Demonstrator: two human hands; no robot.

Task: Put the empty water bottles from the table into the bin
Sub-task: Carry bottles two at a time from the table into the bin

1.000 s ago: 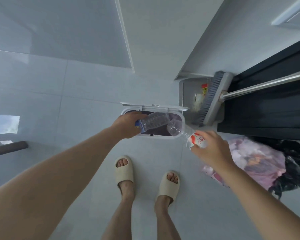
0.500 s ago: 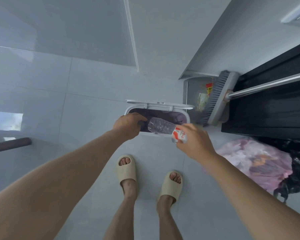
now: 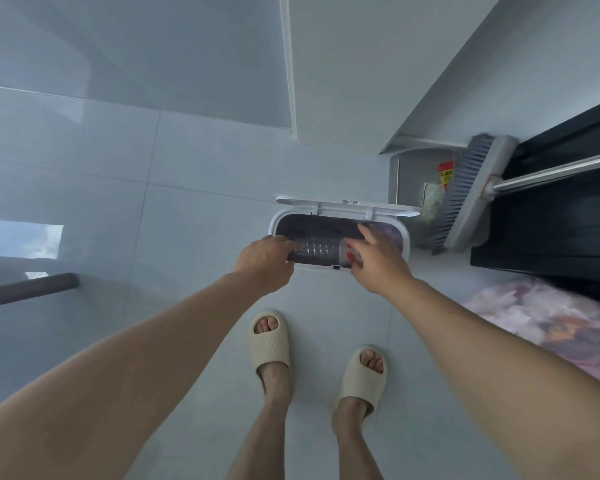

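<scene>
A white bin stands on the floor with its lid flipped up at the back. A clear ribbed bottle with a red label lies across the dark opening, low between my hands. My right hand hovers over the label end with its fingers spread, touching or just above the bottle. My left hand is at the bottle's other end by the bin's left rim, fingers curled; whether they grip the bottle is hidden. The blue-capped bottle is out of sight.
A grey broom leans in a dustpan right of the bin, against a black cabinet. A pink filled bag lies on the floor at right. A dark rod enters from the left. My slippered feet stand just before the bin.
My left hand's blue-capped bottle has dropped out of sight. My right hand brought the red-label bottle down into the bin opening and spread its fingers. Both hands have moved lower over the bin.
</scene>
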